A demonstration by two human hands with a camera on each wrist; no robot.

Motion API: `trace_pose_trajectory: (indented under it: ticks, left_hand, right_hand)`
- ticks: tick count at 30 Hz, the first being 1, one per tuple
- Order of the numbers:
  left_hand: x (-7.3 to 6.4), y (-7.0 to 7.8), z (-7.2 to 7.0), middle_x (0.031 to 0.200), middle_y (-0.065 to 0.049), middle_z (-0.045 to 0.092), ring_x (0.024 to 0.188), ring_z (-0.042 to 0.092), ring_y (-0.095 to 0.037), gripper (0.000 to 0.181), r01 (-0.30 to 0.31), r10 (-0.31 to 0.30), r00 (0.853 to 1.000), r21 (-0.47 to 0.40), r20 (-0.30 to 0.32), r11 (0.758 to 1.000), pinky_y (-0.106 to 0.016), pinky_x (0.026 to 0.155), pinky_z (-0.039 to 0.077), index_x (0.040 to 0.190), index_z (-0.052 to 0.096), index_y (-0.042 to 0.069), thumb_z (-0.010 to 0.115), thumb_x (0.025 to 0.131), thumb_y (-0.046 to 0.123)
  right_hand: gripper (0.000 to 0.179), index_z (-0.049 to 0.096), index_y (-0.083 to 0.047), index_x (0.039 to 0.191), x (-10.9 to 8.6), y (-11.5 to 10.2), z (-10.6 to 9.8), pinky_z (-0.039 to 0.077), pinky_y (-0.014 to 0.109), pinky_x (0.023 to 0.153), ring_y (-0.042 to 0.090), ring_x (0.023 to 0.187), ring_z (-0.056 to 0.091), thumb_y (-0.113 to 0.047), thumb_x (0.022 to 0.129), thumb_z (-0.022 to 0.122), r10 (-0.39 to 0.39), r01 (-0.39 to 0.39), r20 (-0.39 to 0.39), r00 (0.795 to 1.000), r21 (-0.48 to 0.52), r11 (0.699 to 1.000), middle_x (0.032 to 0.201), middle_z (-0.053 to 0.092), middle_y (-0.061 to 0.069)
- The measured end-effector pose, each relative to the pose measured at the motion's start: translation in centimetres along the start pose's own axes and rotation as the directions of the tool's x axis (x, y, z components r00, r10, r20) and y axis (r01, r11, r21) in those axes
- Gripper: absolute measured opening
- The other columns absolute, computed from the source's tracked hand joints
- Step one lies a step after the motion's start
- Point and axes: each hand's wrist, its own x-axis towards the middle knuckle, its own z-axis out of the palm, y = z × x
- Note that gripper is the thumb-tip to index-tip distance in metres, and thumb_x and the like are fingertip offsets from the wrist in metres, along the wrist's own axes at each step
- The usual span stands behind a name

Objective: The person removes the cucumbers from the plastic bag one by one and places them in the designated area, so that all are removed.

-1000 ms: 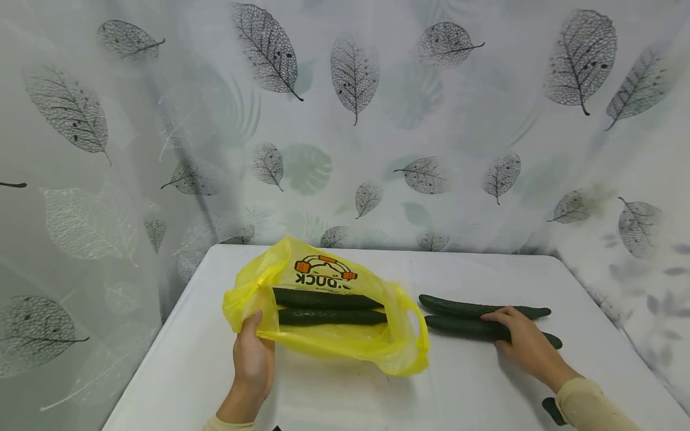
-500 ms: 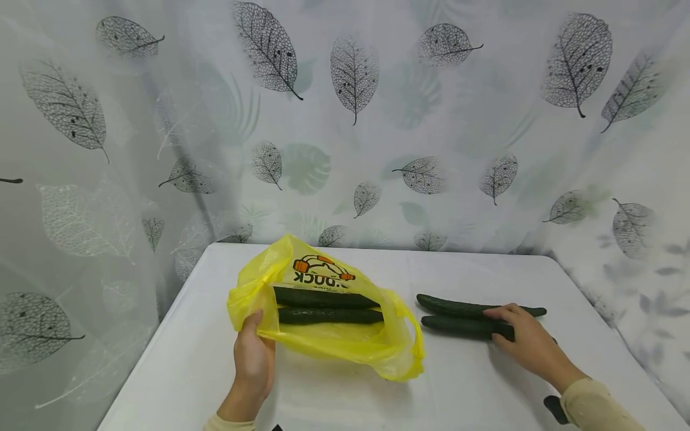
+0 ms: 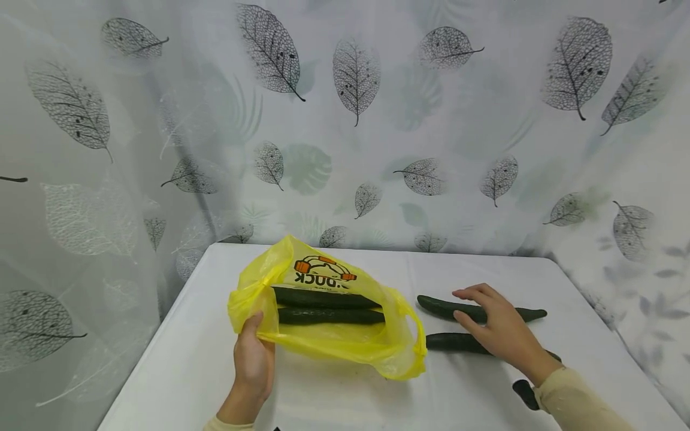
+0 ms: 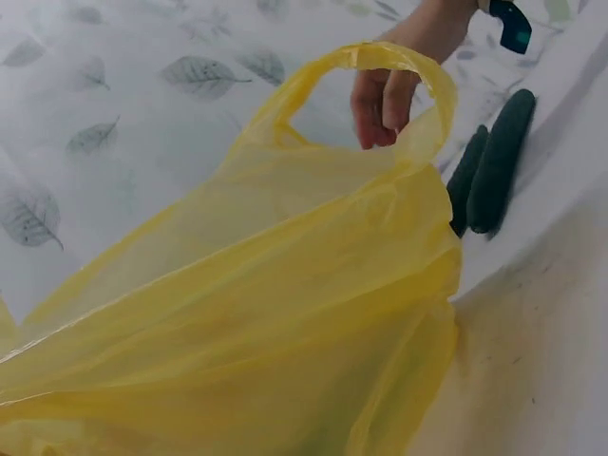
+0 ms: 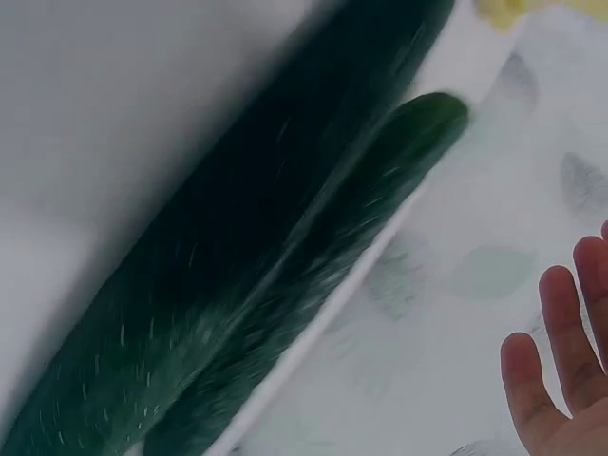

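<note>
My left hand point(image 3: 253, 362) grips the left side of a yellow plastic bag point(image 3: 345, 344), thumb over the rim and the other fingers hidden behind the film. The bag's mouth faces me, and two dark green cucumbers point(image 3: 330, 316) lie inside. To the right, my right hand point(image 3: 504, 332) hovers with thumb and fingers spread over two more cucumbers. Its fingertips overlap the far cucumber point(image 3: 530, 314); the palm covers part of the near cucumber point(image 3: 455, 342). In the right wrist view, the fingers point(image 5: 562, 313) are extended and apart from both cucumbers point(image 5: 256, 209).
A white table point(image 3: 183, 365) carries everything. Behind it hangs a pale curtain with leaf prints point(image 3: 372, 137). The bag's right handle loop point(image 4: 313, 71) stands up between the left wrist camera and the right hand. A small dark device point(image 3: 525, 394) sits at the right cuff.
My right hand has let go of the near cucumber and moved up and left over the far one. The near cucumber has shifted toward me, widening the gap. The left hand keeps its hold.
</note>
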Motion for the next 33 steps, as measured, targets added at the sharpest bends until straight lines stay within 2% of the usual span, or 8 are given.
trace_pose_trajectory:
  ticks: [13,20,25,27,30,33]
  left_hand:
    - [-0.1,-0.2,-0.2,0.151,-0.005,0.029,0.140,0.028,-0.017,0.046,-0.005,0.005,1.000,0.013,0.006,1.000,-0.030,0.115,0.026,0.154,0.021,0.012,0.019,0.109,0.024]
    - [-0.3,-0.4,-0.2,0.156,-0.004,0.027,0.143,0.025,-0.014,0.050,0.010,-0.010,1.000,0.003,0.004,1.000,-0.029,0.117,0.023,0.157,0.018,0.008,0.019,0.110,0.025]
    - [-0.2,-0.5,-0.1,0.153,-0.004,0.028,0.141,0.027,-0.014,0.048,0.004,-0.004,1.000,-0.003,-0.002,1.000,-0.028,0.115,0.025,0.155,0.019,0.008,0.021,0.110,0.023]
    - [-0.2,-0.4,-0.1,0.153,-0.004,0.029,0.141,0.027,-0.014,0.048,0.001,-0.001,1.000,0.000,-0.002,1.000,-0.028,0.115,0.025,0.155,0.019,0.009,0.021,0.110,0.023]
    - [-0.1,-0.4,-0.1,0.154,-0.004,0.028,0.141,0.027,-0.015,0.048,-0.003,0.003,1.000,0.000,0.003,1.000,-0.029,0.116,0.024,0.155,0.019,0.009,0.021,0.110,0.023]
    - [-0.2,-0.4,-0.1,0.155,-0.004,0.028,0.142,0.026,-0.015,0.049,0.001,-0.001,1.000,-0.001,0.002,1.000,-0.029,0.116,0.024,0.156,0.019,0.008,0.021,0.110,0.024]
  right_hand:
    - [0.035,0.066,-0.020,0.128,3.3,-7.4,-0.1,0.048,0.049,0.097,0.017,0.117,0.054,-0.037,0.097,0.069,-0.118,0.123,-0.062,0.991,0.099,0.987,0.123,0.057,-0.010]
    - [0.052,0.055,-0.028,0.144,4.6,-12.0,-0.6,0.046,0.050,0.101,0.015,0.124,0.051,-0.047,0.097,0.066,-0.204,0.200,0.011,0.979,0.141,0.970,0.134,0.055,-0.011]
    - [0.059,0.051,-0.028,0.147,5.2,-14.9,-0.4,0.047,0.048,0.101,0.015,0.127,0.051,-0.050,0.095,0.067,-0.271,0.262,0.029,0.962,0.180,0.948,0.139,0.054,-0.011]
    - [0.059,0.052,-0.028,0.146,5.6,-16.0,-0.1,0.047,0.047,0.102,0.014,0.126,0.052,-0.050,0.094,0.068,-0.283,0.268,0.040,0.958,0.220,0.938,0.140,0.054,-0.011]
    - [0.056,0.053,-0.029,0.144,6.1,-17.4,0.3,0.047,0.044,0.101,0.011,0.123,0.054,-0.047,0.094,0.069,-0.273,0.234,0.073,0.959,0.336,0.912,0.139,0.055,-0.013]
    - [0.053,0.056,-0.028,0.142,6.7,-18.5,0.8,0.047,0.042,0.102,0.013,0.123,0.055,-0.041,0.094,0.072,-0.249,0.168,0.102,0.963,0.494,0.853,0.136,0.058,-0.011]
